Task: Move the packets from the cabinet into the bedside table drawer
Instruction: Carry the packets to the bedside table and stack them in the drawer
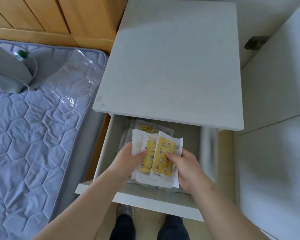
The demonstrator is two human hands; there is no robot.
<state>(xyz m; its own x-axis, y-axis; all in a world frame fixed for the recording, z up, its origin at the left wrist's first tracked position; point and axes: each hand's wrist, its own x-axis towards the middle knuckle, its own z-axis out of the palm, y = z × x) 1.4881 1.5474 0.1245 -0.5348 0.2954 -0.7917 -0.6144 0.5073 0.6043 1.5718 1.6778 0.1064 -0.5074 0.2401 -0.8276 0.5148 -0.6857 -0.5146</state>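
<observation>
A stack of white packets with yellow star-patterned centres (161, 153) is held over the open drawer (140, 200) of the white bedside table (171, 66). My left hand (128, 158) grips the stack's left edge, thumb on top. My right hand (185, 167) grips its right side, thumb pressed on the yellow print. More packets (145, 126) lie at the back of the drawer, partly hidden under the tabletop and under the held stack.
A bed with a lilac quilted mattress (33, 144) under clear plastic stands to the left, with a grey pouch (9, 71) on it. Behind it is a wooden headboard (50, 18). White cabinet panels (275, 101) stand to the right. My feet show below the drawer front.
</observation>
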